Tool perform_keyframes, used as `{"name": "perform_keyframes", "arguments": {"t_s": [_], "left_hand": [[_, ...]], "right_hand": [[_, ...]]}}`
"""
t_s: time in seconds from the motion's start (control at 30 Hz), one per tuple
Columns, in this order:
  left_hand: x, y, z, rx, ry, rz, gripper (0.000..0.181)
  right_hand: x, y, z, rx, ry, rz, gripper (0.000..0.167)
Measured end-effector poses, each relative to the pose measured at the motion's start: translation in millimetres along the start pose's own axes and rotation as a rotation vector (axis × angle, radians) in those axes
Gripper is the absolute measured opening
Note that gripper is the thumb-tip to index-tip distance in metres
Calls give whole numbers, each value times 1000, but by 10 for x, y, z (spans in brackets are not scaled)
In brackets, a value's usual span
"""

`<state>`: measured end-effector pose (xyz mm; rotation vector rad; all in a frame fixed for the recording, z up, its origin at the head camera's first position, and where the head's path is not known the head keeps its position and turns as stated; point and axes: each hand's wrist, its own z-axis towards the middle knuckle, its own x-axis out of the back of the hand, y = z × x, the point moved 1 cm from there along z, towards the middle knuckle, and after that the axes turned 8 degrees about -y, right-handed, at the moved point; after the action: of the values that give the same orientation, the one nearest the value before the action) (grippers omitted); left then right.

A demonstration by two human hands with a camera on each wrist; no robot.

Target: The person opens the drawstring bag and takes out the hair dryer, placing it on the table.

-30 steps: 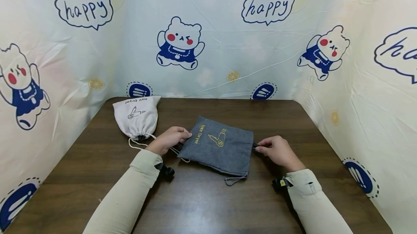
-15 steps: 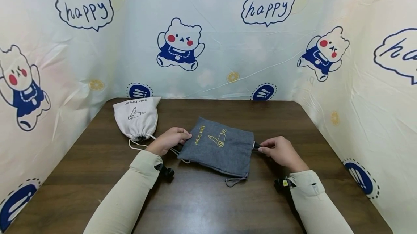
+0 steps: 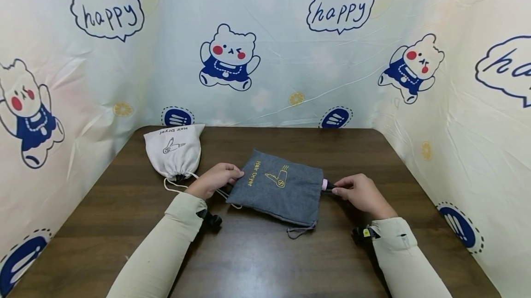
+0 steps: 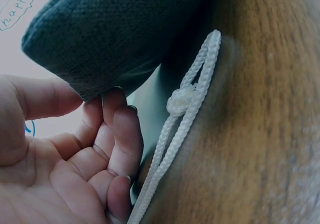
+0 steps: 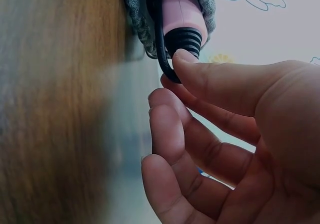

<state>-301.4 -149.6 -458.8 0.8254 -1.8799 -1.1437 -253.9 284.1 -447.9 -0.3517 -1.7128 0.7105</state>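
Slightly more of the pink handle (image 3: 324,184) shows beyond the grey drawstring pouch (image 3: 282,201) than 0.5 s ago, and the right hand (image 3: 362,193) has shifted outward with it. From the head view, the pouch lies between the 2 hands over the brown table (image 3: 257,265), "Hair Dryer" print upward; the left hand (image 3: 215,179) holds a corner at its closed end, probably anchoring the cloth against the pull at the mouth. Beyond the left wrist lies the white drawstring pouch (image 3: 176,155), well apart from the right hand. Left wrist view: thumb and fingertips nearly meet, pinching that corner; a knotted white cord (image 4: 207,68) lies just beside them. Right wrist view: the thumb presses the ribbed black sleeve (image 5: 184,39), a finger opposing near the black cable (image 5: 160,38), the other 3 half curled, probably because little else protrudes; the rest stays hidden inside.
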Motion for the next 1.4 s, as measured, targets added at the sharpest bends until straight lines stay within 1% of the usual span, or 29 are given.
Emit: {"name": "perform_keyframes", "arguments": {"t_s": [0.27, 0.5, 0.67, 0.87, 1.17, 1.4], "left_hand": [[11, -19, -12, -10, -7, -3, 21], [7, 12, -31, -3, -1, 4, 22], [-17, 29, -38, -12, -6, -2, 22], [-5, 21, -45, -20, -7, 4, 23], [7, 10, -48, 3, -2, 11, 23], [10, 0, -51, -8, 5, 18, 24]], "right_hand": [[34, 16, -8, -11, -1, 5, 18], [65, 35, -30, -31, -3, -3, 19], [73, 63, -50, -34, -4, -5, 21], [88, 84, -50, -37, -3, -3, 22], [114, 120, -43, -57, -11, -3, 21], [139, 123, -71, -44, -8, -5, 22]]}}
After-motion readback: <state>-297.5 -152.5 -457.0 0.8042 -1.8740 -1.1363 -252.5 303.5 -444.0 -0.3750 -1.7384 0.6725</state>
